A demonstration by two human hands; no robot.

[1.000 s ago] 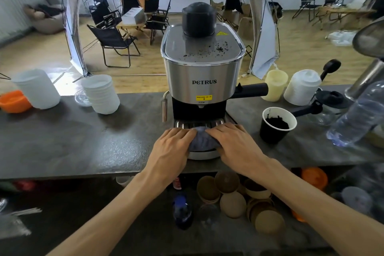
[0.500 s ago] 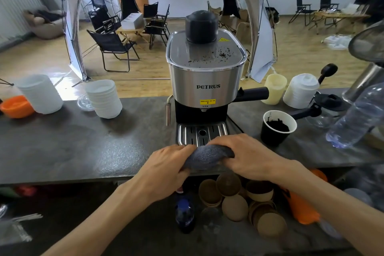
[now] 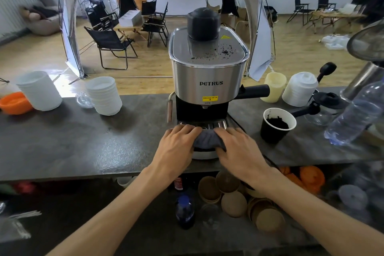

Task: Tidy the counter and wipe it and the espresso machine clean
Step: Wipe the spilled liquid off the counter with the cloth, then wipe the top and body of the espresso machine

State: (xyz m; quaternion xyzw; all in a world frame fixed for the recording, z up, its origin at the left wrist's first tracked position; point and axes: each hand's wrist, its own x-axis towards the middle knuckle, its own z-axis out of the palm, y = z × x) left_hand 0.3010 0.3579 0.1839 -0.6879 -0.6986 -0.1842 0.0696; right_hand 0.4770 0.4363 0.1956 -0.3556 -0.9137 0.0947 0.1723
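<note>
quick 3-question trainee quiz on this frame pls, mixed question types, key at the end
1. True or false: both hands press the grey cloth onto the drip tray of the espresso machine.
2. Where are loose coffee grounds visible on the machine?
A. on its flat top
B. on its steam wand
C. on its yellow label
3. Fill in: the black paper cup holding dark grounds stands on the counter to the ___ of the machine.

Key
1. True: left hand and right hand lie on either side of the cloth, fingers on it.
2. A
3. right
</note>
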